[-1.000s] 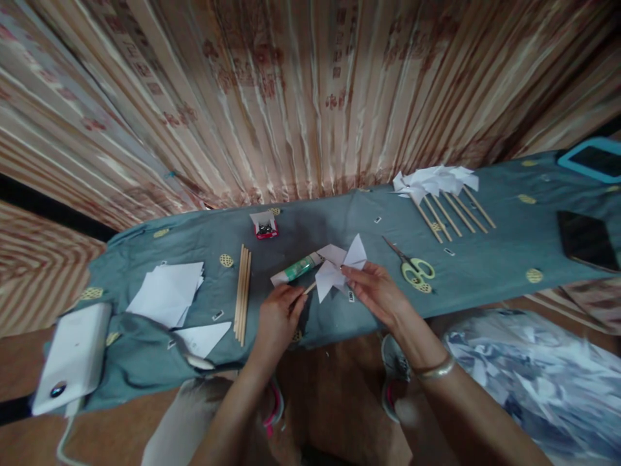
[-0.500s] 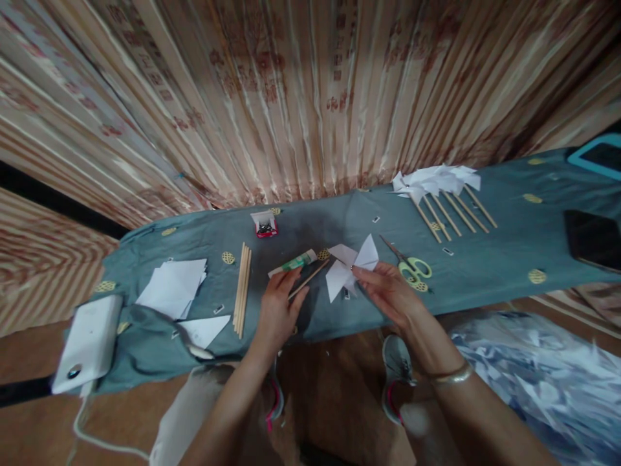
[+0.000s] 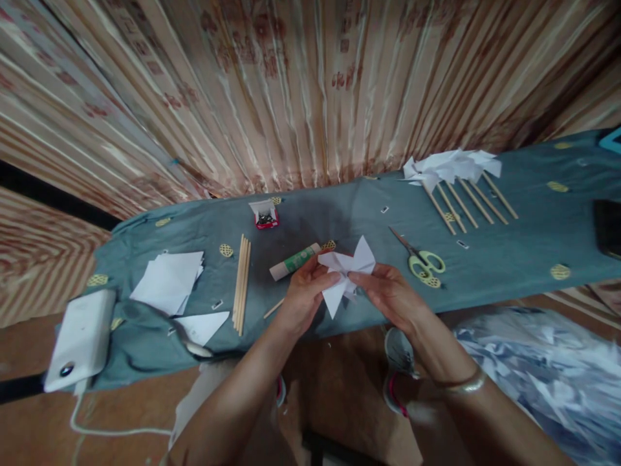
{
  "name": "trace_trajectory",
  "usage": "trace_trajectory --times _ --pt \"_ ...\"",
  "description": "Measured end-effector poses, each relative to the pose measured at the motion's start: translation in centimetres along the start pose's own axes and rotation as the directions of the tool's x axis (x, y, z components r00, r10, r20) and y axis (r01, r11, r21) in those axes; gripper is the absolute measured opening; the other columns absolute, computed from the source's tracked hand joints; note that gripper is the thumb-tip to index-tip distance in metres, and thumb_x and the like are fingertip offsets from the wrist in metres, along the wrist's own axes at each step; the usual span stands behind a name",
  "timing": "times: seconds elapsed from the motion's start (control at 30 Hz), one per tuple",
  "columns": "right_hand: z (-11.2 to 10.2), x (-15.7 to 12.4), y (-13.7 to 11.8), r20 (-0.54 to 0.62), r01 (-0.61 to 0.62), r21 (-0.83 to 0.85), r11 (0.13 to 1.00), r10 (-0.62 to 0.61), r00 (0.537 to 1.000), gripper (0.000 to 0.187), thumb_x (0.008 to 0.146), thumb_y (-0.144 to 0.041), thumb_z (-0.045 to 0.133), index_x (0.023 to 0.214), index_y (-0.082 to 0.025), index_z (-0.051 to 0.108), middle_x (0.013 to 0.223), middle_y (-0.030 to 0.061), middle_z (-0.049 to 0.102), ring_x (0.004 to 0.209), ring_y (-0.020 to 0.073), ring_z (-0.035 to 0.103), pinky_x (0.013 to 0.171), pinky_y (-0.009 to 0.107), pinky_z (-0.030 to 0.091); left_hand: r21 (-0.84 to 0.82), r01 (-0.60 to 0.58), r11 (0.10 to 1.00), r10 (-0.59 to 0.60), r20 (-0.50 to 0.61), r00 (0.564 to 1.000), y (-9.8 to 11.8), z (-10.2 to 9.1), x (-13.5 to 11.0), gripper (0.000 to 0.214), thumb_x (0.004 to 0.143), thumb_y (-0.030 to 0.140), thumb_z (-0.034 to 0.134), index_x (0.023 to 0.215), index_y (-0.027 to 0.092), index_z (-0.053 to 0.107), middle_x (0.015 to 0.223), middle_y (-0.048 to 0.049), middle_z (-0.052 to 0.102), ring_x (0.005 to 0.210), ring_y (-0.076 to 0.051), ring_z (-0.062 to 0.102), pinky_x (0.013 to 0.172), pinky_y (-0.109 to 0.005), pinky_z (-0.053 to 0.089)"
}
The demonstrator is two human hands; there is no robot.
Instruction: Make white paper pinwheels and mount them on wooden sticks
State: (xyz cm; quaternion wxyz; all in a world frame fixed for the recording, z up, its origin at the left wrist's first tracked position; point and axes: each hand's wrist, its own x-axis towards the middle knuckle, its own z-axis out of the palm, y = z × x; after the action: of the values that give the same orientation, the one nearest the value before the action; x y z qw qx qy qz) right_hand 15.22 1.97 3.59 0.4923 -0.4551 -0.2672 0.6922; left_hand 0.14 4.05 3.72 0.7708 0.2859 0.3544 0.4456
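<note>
A white folded-paper pinwheel (image 3: 347,264) is pinched between my two hands, just above the near side of the table. My left hand (image 3: 305,291) grips its left side, thumb on the paper near the centre. On the right side, my right hand (image 3: 388,290) pinches the pinwheel close to its middle. A thin wooden stick (image 3: 273,308) pokes out from under my left hand; the rest is hidden, and I cannot tell whether that hand holds it. Just beyond my left hand lies a green-and-white glue stick (image 3: 295,261). Green-handled scissors (image 3: 420,259) rest to the right.
On the cloth-covered table (image 3: 339,217) are a small red box of metal pins (image 3: 265,215), several wooden sticks (image 3: 241,285), white paper sheets (image 3: 167,281), a white device (image 3: 82,340), finished pinwheels (image 3: 453,167) and a dark phone (image 3: 609,226). A plastic bag (image 3: 528,369) sits at lower right.
My left hand has moved right, from the stick by the glue stick onto the pinwheel. The stick now shows only at its lower left end. My right hand still pinches the pinwheel.
</note>
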Motion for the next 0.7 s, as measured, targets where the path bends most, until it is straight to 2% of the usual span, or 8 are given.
trace_trajectory --times 0.2,0.37,0.53,0.7 --pt "0.7 0.8 0.3 -0.042 0.008 0.011 1.000 -0.007 0.999 0.024 0.056 -0.034 0.086 0.074 -0.021 0.076 0.079 0.0014 0.076 0.076 0.0189 0.067 0.085 0.035 0.052 -0.027 0.008 1.000 -0.012 -0.126 0.992 -0.2 -0.5 0.3 0.072 0.052 0.020 0.086 0.118 0.016 0.057 0.091 -0.0034 0.074 0.084 -0.020 0.070 0.081 -0.031 0.051" --pt "1.2 1.2 0.6 -0.042 -0.015 -0.015 1.000 0.014 0.999 0.025 0.054 -0.037 0.086 0.072 -0.023 0.076 0.074 -0.0002 0.074 0.067 0.0163 0.064 0.075 0.031 0.052 0.007 -0.063 0.998 0.063 -0.202 0.977 -0.4 -1.0 0.5 0.076 0.049 0.019 0.088 0.118 0.015 0.058 0.088 -0.0023 0.075 0.082 -0.019 0.070 0.081 -0.033 0.051" --pt "1.5 1.4 1.1 -0.057 0.004 -0.046 0.999 -0.007 0.998 0.031 0.053 -0.040 0.087 0.075 -0.021 0.076 0.075 -0.0002 0.074 0.069 0.0148 0.063 0.076 0.030 0.050 0.034 -0.097 0.995 0.102 -0.242 0.965 -0.7 -1.3 0.6 0.072 0.047 0.022 0.089 0.113 0.015 0.061 0.088 -0.0020 0.075 0.085 -0.020 0.069 0.082 -0.033 0.050" --pt "1.5 1.4 1.1 -0.028 0.005 -0.082 0.997 -0.008 1.000 0.030 0.057 -0.044 0.084 0.075 -0.022 0.074 0.074 0.0000 0.072 0.066 0.0150 0.062 0.070 0.031 0.051 0.038 -0.100 0.994 0.106 -0.219 0.970 -0.4 -1.5 0.5 0.057 0.049 0.020 0.087 0.102 0.015 0.065 0.084 -0.0015 0.074 0.083 -0.020 0.068 0.082 -0.033 0.049"
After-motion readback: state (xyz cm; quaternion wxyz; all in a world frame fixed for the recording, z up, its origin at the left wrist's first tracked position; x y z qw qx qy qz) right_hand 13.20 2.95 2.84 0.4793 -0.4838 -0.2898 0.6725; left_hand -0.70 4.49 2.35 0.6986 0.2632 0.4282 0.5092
